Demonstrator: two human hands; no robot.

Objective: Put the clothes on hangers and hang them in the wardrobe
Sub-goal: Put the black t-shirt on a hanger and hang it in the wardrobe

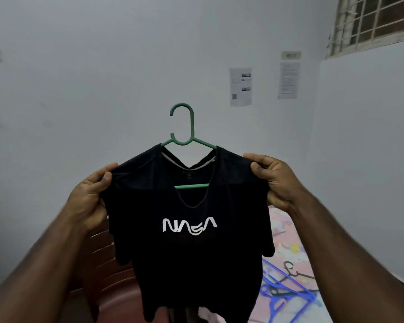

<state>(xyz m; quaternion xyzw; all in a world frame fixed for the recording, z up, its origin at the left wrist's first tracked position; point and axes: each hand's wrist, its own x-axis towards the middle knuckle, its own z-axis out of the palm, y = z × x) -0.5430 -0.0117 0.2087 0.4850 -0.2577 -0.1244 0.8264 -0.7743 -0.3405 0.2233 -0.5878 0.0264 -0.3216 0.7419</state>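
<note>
A black T-shirt (191,241) hangs in mid-air between both hands, in front of a pale wall (103,78) and above a reddish-brown chair (112,276). The left hand (89,199) pinches its left shoulder between thumb and fingers; the right hand (273,180) pinches the other shoulder likewise. White NASA lettering crosses the chest. A green hanger (187,136) sits inside the neckline, hook upright, its lower bar showing through the collar

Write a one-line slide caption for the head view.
Both hands, left and right, hold up a black NASA T-shirt on a green hanger.
</note>
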